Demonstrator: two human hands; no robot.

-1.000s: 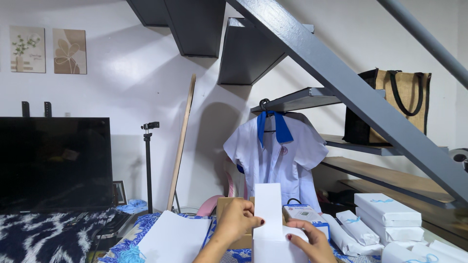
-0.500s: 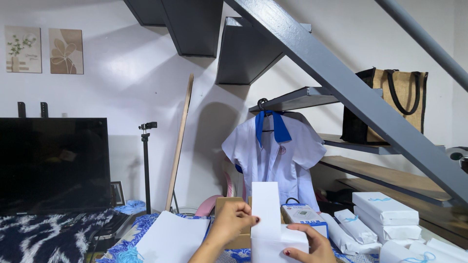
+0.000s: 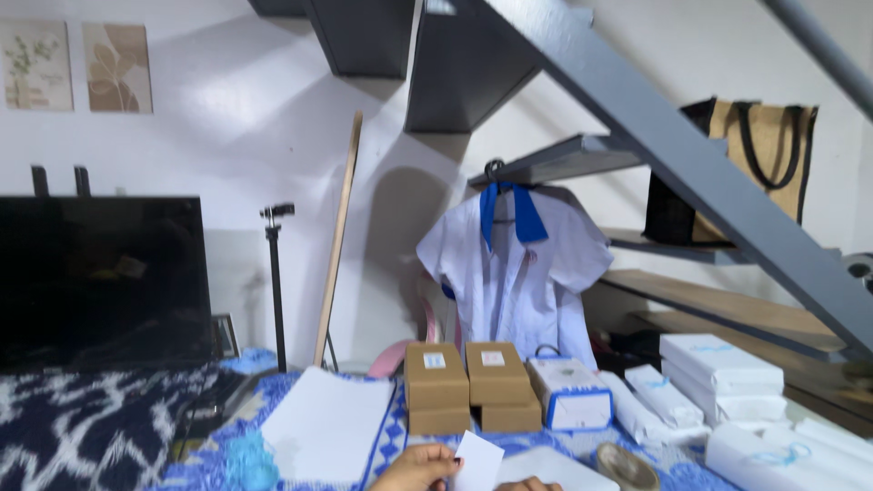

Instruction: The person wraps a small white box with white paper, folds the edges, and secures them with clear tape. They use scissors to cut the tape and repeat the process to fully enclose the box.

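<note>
My left hand [image 3: 420,469] sits at the bottom edge, fingers [image 3: 446,465] pinching the left edge of a small white card [image 3: 478,461]. The card stands roughly upright, long axis tilted up and to the right. My right hand [image 3: 520,485] barely shows under the card; can't tell its grip. Left hand is the one holding. Just left lies a white paper sheet [image 3: 329,423]; behind, brown boxes [image 3: 466,385] on the blue patterned cloth [image 3: 218,459].
</note>
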